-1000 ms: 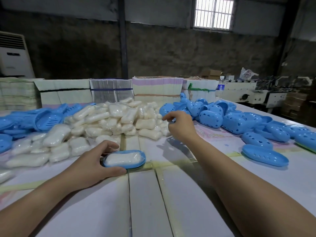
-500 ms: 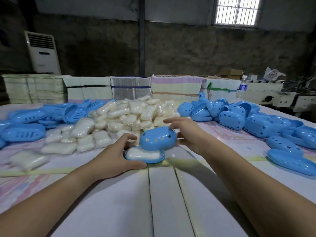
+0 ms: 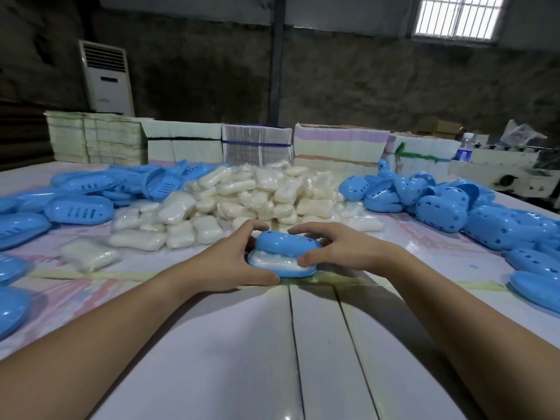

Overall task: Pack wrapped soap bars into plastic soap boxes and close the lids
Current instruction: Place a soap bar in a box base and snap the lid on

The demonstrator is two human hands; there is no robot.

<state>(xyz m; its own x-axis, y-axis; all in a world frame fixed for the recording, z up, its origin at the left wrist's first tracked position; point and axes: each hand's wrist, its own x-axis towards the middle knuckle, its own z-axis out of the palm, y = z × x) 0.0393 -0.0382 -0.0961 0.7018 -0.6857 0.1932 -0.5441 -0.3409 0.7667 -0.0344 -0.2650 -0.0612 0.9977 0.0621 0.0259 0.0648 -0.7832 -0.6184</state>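
Note:
A blue soap box base [image 3: 298,273] lies on the table in front of me with a white wrapped soap bar [image 3: 272,262] in it. A blue perforated lid [image 3: 286,243] sits tilted on top of the soap, its near edge raised so the soap shows. My left hand [image 3: 233,262] grips the left end of the base, thumb along its front. My right hand [image 3: 342,247] holds the lid from the right, fingers curled over it and thumb at its front edge.
A heap of wrapped soap bars [image 3: 251,198] lies behind the box. Blue box bases [image 3: 78,207] are piled at the left, blue lids [image 3: 454,207] at the right. Stacks of flat cartons [image 3: 257,144] line the table's far edge. An air-conditioner unit [image 3: 106,77] stands behind.
My right hand picked a lid from the right pile, carried it over and set it on the soap in the base. My left hand kept hold of the base.

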